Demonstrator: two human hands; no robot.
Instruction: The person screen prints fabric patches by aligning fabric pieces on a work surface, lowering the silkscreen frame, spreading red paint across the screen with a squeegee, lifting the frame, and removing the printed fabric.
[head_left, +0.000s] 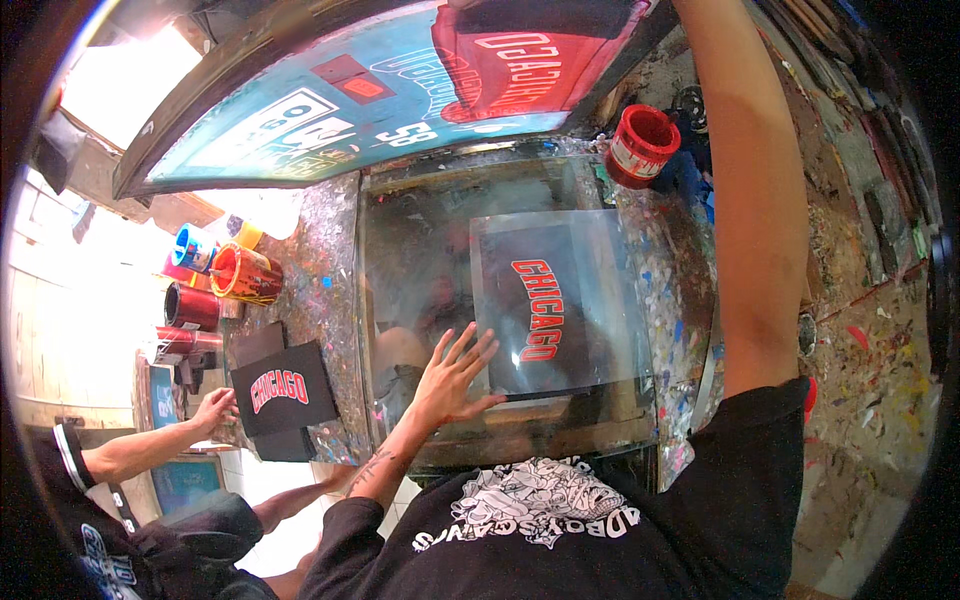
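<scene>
My left hand (455, 375) is open, palm down with spread fingers, over the glass tabletop (410, 260). Its fingertips and thumb are at the left edge of a clear sheet (608, 300). In the sheet's area lies a dark rectangular piece (508, 290) with red, white-outlined lettering. My right arm (752, 200) stretches up past the top edge, so its hand is out of view. A screen-printing frame (350, 95) stands tilted up beyond the glass, with blue-green mesh and red ink on its right part.
A red ink tub (642, 145) stands right of the frame. At left, a co-worker's hand (215, 410) is at the edge of a black printed piece (288, 388) atop other dark pieces. Several ink cans (245, 275) stand behind it. Paint spatters the table (335, 220).
</scene>
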